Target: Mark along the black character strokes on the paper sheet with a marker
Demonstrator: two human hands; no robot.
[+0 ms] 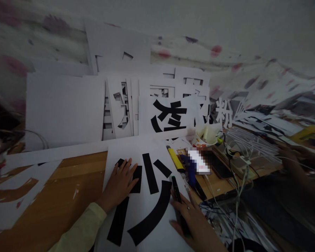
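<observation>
Paper (138,210) w/ blk strokes (151,216) lies under L hand (121,184), fingers spread flat; R hand (194,217), at paper's R edge, grips marker (176,190).

My left fingers (132,170) hide part of a black stroke (139,175) at seven o'clock, my right fingers (183,207) part of the marker (176,190) at five. The white sheet (157,241) runs off at six, a bright screen (198,161) is pixelated at four, another person's arm (299,161) blurs at three.
</observation>
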